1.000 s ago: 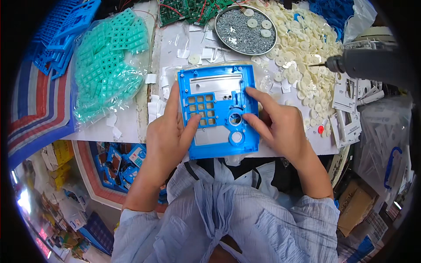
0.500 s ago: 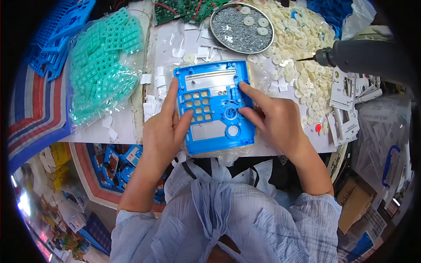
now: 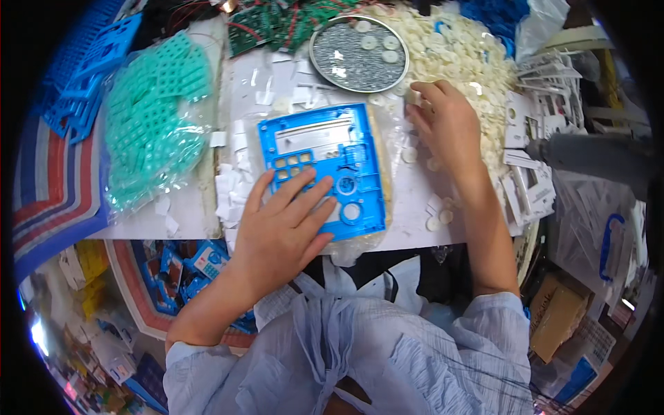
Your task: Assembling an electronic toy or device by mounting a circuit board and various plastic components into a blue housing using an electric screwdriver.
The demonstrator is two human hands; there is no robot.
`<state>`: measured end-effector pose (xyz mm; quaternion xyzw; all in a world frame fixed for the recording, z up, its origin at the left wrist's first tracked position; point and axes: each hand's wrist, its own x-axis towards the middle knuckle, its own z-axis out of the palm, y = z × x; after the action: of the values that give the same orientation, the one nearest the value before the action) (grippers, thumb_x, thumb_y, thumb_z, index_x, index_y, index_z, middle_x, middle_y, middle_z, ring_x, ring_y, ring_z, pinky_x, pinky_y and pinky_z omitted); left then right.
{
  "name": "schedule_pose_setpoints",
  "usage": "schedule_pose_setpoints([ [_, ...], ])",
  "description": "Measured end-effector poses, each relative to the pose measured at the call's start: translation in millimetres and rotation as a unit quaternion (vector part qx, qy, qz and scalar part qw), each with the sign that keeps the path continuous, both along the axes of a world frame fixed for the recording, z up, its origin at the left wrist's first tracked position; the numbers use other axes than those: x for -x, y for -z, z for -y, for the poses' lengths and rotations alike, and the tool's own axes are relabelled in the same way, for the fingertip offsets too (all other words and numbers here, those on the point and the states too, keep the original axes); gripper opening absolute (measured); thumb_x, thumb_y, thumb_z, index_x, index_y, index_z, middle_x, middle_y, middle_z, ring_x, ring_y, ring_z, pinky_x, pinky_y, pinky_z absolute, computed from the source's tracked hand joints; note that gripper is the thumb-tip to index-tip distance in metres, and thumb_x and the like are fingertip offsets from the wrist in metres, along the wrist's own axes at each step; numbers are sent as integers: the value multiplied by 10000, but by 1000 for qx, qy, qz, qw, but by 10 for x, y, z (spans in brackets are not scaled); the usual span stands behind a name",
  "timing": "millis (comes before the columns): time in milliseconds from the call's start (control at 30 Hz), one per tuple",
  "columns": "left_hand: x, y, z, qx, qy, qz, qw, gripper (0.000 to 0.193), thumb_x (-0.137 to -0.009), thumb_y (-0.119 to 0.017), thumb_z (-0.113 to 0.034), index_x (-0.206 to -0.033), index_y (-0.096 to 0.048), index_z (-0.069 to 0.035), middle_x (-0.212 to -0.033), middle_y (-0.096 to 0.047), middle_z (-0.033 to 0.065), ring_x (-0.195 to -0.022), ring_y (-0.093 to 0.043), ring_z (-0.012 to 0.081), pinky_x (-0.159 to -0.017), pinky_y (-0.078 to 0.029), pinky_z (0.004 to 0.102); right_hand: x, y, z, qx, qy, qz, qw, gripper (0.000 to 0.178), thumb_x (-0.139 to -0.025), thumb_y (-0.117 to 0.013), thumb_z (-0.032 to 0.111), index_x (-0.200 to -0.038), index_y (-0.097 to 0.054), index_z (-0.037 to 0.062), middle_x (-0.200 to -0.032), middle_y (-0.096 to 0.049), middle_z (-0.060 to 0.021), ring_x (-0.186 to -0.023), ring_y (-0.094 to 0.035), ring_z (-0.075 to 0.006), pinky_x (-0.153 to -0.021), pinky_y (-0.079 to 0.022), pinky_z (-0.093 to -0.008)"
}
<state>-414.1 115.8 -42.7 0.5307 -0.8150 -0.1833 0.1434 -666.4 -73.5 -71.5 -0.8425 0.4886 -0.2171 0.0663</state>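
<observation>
A blue plastic panel (image 3: 325, 145) with a keypad grid and round holes lies flat on the white table top, on a clear bag. My left hand (image 3: 280, 232) rests flat on its lower left part, fingers spread across the keypad openings. My right hand (image 3: 449, 124) is off the panel, up at the right, at the edge of a pile of cream plastic discs (image 3: 470, 55). Its thumb and forefinger pinch one small cream disc (image 3: 413, 97).
A round metal dish of screws (image 3: 346, 62) sits behind the panel. A bag of teal rubber keypads (image 3: 149, 117) lies at the left, with blue plastic parts (image 3: 83, 69) beyond it. Green circuit boards (image 3: 270, 28) are at the back. White frames (image 3: 532, 138) and a grey electric screwdriver (image 3: 588, 155) are at the right.
My right hand left the panel and reached up right to the disc pile. My left hand went from gripping the panel's edge to lying flat on it. The view shifted right.
</observation>
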Motion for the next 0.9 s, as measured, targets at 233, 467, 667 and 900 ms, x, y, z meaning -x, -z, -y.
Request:
schedule_pose_setpoints([
  [233, -16, 71, -49, 3, -9, -62, 998, 404, -881, -727, -223, -1261, -676, -97, -1481, -570, 94, -1432, -473, 309, -1199, -244, 619, 29, 97, 133, 72, -36, -58, 995, 52, -878, -688, 101, -902, -734, 96, -896, -685, -77, -802, -675, -297, -686, -547, -396],
  [467, 23, -160, -75, -87, -93, -345, 930, 133, -949, -672, -153, -1030, -701, -51, -981, -674, 105, -853, -634, 196, -760, -507, 353, -108, -339, -475, -21, -167, 154, 974, 151, -851, -704, 16, -995, -730, 54, -890, -701, -84, -741, -683, -243, -651, -536, -346],
  [667, -63, -216, 15, -532, -51, -549, 643, 361, -1093, -502, -264, -883, -647, -9, -785, -630, -6, -693, -562, 56, -619, -465, 257, -346, -765, -1110, -93, -448, 171, 872, 236, -731, -762, 47, -967, -751, 44, -913, -704, -75, -733, -681, -230, -592, -542, -308],
  [900, 58, -154, -190, -207, -56, -442, 871, 186, -1014, -598, -154, -914, -657, -9, -795, -664, 58, -682, -648, 197, -597, -489, 315, -390, -670, -1225, -188, -249, 286, 906, 200, -791, -833, 36, -949, -718, -3, -889, -702, -101, -671, -668, -208, -575, -536, -287],
])
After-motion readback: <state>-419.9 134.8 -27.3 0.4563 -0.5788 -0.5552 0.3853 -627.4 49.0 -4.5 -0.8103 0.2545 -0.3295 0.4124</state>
